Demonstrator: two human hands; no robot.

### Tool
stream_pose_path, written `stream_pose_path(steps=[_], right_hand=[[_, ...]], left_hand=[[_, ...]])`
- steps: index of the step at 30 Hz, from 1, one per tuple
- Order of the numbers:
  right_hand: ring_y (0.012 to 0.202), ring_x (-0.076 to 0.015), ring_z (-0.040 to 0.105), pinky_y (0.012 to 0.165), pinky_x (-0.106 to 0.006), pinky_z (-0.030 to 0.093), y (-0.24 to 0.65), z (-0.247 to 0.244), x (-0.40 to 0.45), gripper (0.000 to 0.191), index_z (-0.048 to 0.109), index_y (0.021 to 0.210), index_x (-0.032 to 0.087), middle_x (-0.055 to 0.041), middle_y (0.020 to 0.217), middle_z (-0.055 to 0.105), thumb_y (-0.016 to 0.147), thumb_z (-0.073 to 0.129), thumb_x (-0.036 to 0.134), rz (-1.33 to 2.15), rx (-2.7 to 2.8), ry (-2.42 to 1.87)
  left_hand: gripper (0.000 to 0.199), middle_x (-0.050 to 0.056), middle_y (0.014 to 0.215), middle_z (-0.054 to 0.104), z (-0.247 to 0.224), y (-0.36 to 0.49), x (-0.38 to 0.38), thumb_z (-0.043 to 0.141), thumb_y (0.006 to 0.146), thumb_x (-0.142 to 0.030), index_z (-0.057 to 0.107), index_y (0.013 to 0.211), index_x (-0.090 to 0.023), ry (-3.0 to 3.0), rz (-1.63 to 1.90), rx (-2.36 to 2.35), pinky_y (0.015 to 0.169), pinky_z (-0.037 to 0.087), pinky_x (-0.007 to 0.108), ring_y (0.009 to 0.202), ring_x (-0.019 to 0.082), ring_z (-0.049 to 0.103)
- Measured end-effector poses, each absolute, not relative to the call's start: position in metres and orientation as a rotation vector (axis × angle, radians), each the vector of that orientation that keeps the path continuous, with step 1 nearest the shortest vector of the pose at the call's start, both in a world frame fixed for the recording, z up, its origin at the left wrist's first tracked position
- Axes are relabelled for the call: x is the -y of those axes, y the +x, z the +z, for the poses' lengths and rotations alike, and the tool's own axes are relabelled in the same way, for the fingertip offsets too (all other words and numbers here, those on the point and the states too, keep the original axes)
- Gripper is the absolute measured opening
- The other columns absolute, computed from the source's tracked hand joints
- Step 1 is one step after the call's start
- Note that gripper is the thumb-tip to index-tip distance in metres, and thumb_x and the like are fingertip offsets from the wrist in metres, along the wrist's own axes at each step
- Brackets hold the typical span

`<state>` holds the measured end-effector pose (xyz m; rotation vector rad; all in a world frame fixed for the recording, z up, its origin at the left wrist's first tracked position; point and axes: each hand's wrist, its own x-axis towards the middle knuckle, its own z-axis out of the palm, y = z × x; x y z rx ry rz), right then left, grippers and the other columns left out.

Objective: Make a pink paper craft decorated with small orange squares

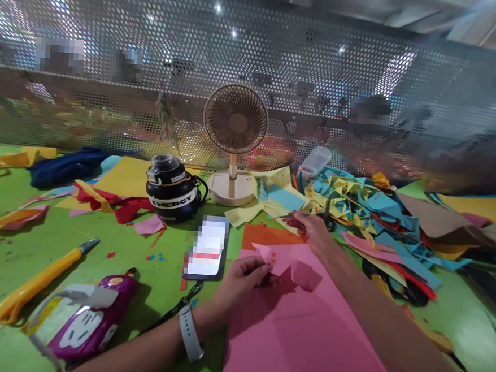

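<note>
My left hand [248,274] is closed in a pinch on the edge of a small, curled pink paper piece [303,274]. That piece stands up from a large pink sheet [301,337], which lies over an orange sheet [265,235]. Beyond the sheets, my right hand [307,227] has its fingers bent around dark scissors [326,211], partly hidden by the hand and paper scraps. A pale watch strap [190,334] circles my left wrist.
Left of the sheets lie a phone [206,248], a yellow cutter [45,285] and a purple device [98,317]. Behind stand a black bottle [171,192] and a small fan [235,120]. Paper scraps [357,202] pile up at right, before a perforated metal screen [157,32].
</note>
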<state>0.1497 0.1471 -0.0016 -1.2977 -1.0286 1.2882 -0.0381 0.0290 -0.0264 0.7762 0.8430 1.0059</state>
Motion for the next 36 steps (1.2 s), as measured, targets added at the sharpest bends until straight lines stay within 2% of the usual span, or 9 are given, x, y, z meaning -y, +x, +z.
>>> stream_pose_path(steps=[6,12,17,25,31,36], right_hand=[[0.063,-0.0170,0.072,0.040,-0.018,0.038,0.156,0.014,-0.114,0.015,0.066,0.076,0.017,-0.0067,0.068,0.075,0.074,0.073,0.031,1.310,1.038,-1.274],[0.060,-0.0168,0.070,0.052,-0.021,0.048,0.152,0.017,-0.075,0.023,0.068,0.072,0.017,-0.0051,0.064,0.074,0.065,0.079,0.036,1.394,1.007,-1.255],[0.060,-0.0163,0.070,0.059,-0.024,0.052,0.149,0.012,-0.059,0.033,0.069,0.074,0.016,-0.0067,0.070,0.075,0.059,0.083,0.042,1.480,1.027,-1.217],[0.054,-0.0148,0.067,0.046,-0.020,0.041,0.142,0.006,-0.054,0.039,0.068,0.071,0.016,-0.0064,0.064,0.073,0.057,0.081,0.049,1.421,1.048,-1.257],[0.052,-0.0122,0.062,0.041,-0.019,0.031,0.136,0.008,-0.048,0.036,0.070,0.069,0.016,-0.0062,0.061,0.073,0.057,0.081,0.049,1.345,1.016,-1.282],[0.047,-0.0108,0.054,0.042,-0.022,0.029,0.131,0.007,-0.044,0.034,0.071,0.068,0.017,-0.0042,0.056,0.070,0.060,0.080,0.049,1.297,0.991,-1.246]], left_hand=[[0.036,0.003,0.073,0.072,-0.030,-0.039,-0.030,0.087,0.061,-0.041,0.068,0.075,-0.014,0.679,1.065,-0.811,0.077,0.053,0.028,0.071,0.016,0.069],[0.033,0.002,0.072,0.071,-0.029,-0.039,-0.029,0.086,0.062,-0.038,0.068,0.076,-0.015,0.663,1.086,-0.814,0.080,0.053,0.029,0.072,0.015,0.068],[0.031,0.002,0.071,0.071,-0.025,-0.039,-0.028,0.084,0.065,-0.038,0.067,0.075,-0.015,0.694,1.072,-0.821,0.077,0.052,0.028,0.069,0.014,0.067],[0.028,0.005,0.077,0.074,-0.028,-0.040,-0.027,0.083,0.068,-0.036,0.068,0.078,-0.015,0.674,1.088,-0.791,0.081,0.052,0.029,0.075,0.016,0.068],[0.033,0.006,0.081,0.076,-0.026,-0.039,-0.027,0.086,0.063,-0.037,0.067,0.078,-0.015,0.627,1.117,-0.812,0.079,0.053,0.027,0.080,0.018,0.071],[0.037,0.005,0.079,0.076,-0.023,-0.038,-0.027,0.090,0.056,-0.035,0.068,0.076,-0.014,0.554,1.141,-0.793,0.076,0.053,0.023,0.076,0.015,0.071]])
